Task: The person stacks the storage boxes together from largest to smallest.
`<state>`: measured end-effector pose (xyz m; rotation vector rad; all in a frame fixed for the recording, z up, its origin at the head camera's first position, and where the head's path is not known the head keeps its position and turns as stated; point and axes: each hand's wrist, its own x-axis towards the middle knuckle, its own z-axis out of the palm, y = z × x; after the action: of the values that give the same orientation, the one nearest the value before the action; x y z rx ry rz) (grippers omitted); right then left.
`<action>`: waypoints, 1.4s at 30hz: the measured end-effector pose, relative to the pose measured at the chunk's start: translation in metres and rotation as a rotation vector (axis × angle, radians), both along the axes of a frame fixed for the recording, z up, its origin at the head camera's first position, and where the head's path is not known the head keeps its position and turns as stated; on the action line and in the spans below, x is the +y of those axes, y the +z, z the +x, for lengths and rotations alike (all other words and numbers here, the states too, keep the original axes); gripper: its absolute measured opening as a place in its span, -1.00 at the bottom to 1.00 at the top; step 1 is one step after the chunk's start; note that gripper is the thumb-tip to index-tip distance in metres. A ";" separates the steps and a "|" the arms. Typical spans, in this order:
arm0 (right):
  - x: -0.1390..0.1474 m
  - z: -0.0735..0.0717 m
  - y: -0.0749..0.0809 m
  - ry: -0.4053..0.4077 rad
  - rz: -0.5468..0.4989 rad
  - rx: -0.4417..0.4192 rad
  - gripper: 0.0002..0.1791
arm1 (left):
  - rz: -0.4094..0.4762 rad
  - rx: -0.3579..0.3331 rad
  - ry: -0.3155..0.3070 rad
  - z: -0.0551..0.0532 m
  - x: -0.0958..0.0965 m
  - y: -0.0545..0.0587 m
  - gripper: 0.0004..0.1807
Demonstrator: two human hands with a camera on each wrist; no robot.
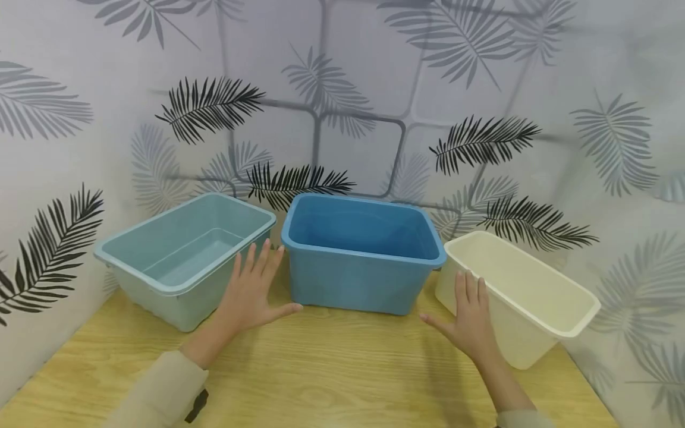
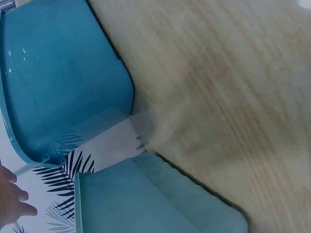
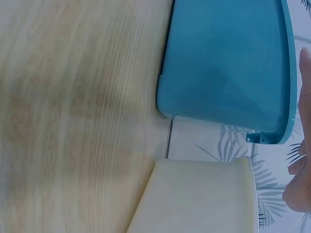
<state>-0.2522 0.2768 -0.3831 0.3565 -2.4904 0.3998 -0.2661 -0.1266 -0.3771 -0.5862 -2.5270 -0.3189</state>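
Three plastic bins stand on a wooden table. In the head view a pale teal bin [image 1: 155,291] is on the left, a blue bin [image 1: 348,282] in the middle and a cream bin [image 1: 514,315] on the right. My left hand [image 1: 251,291] is raised with fingers spread, in front of the gap between the teal and blue bins. My right hand [image 1: 471,324] is raised before the cream bin, its thumb stretched toward the blue one. Neither hand holds anything. The wrist views show the blue bin [image 2: 68,73] and parts of the hands at the frame edges.
The light wood tabletop [image 1: 332,368] spreads in front of the bins. Behind and beside them hangs a pale wall covering [image 1: 364,71] printed with grey and black leaves. A dark object [image 1: 198,406] shows at my left cuff.
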 end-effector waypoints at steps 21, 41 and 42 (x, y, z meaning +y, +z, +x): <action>-0.005 -0.036 0.022 -0.034 -0.149 -0.217 0.21 | 0.087 -0.232 0.077 -0.039 0.002 0.023 0.17; -0.011 -0.064 0.039 0.003 -0.121 -0.305 0.13 | 0.110 -0.348 0.068 -0.061 0.021 0.034 0.15; -0.011 -0.065 0.039 0.004 -0.120 -0.312 0.12 | 0.118 -0.356 0.064 -0.061 0.022 0.034 0.15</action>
<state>-0.3172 0.2657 -0.3446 0.2671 -2.7507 0.6458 -0.3276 -0.1041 -0.3429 -0.4323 -2.8331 -0.5898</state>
